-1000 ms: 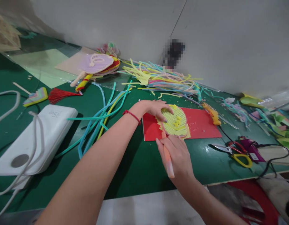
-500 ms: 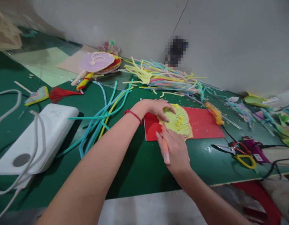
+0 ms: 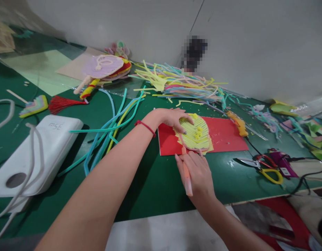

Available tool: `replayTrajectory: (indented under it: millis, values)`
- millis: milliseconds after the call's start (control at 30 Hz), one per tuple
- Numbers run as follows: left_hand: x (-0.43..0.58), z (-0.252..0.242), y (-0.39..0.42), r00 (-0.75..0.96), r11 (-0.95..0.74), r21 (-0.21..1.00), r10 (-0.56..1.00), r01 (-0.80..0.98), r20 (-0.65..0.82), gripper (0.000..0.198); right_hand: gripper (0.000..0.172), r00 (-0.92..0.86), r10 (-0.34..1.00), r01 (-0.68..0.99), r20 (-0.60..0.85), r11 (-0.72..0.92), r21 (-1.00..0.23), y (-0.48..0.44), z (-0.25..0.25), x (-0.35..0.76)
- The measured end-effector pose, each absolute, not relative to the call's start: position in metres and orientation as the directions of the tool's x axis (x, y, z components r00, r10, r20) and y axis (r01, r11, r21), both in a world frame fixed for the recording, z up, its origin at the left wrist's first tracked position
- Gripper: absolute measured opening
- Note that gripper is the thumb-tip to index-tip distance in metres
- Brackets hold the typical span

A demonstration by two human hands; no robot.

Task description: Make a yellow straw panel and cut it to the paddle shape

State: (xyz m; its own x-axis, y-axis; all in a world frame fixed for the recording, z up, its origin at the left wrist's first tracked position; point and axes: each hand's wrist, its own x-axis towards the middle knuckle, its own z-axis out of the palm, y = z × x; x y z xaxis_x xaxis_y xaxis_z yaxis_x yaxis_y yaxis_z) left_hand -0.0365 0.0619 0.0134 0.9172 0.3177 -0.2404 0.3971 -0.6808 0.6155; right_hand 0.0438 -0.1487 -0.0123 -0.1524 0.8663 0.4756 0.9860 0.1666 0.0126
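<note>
A rounded yellow craft piece [image 3: 202,125] with ridged strips and a small raised yellow cluster lies on a red board [image 3: 226,136]. My left hand [image 3: 173,118] rests over its left edge, fingers spread and stretched out, a red cord round the wrist. Closed around an orange pen-shaped tool [image 3: 186,170], my right hand [image 3: 199,170] is just below the piece. The tool's thin pinkish tip points up toward the piece's lower left rim, near my left fingertips. Whether the tip touches the rim I cannot tell.
Scissors [image 3: 272,175] and an orange-handled corded tool [image 3: 237,123] lie right of the board. Colourful strips [image 3: 187,83] are heaped behind. Blue and yellow strips [image 3: 115,122], a white power bank [image 3: 43,150], a red tassel [image 3: 64,104] and a lilac round fan [image 3: 103,65] are leftward.
My right hand and the orange tool have moved slightly down, away from the middle of the yellow piece. My left hand stays on the piece. The whole view has shifted a little.
</note>
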Motion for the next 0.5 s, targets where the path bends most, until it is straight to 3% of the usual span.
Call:
replayTrajectory:
  millis: [267, 500]
  values:
    - [-0.0351, 0.0108, 0.0638, 0.932, -0.697, 0.62, 0.298, 0.362, -0.209, 0.066, 0.026, -0.174, 0.866, 0.983, 0.469, 0.184, 0.026, -0.1527, -0.0127, 0.0455]
    - [-0.0367, 0.0137, 0.0614, 0.919, -0.665, 0.637, 0.324, 0.39, -0.223, 0.064, 0.021, -0.171, 0.849, 0.969, 0.5, 0.236, -0.069, -0.1579, -0.007, 0.0462]
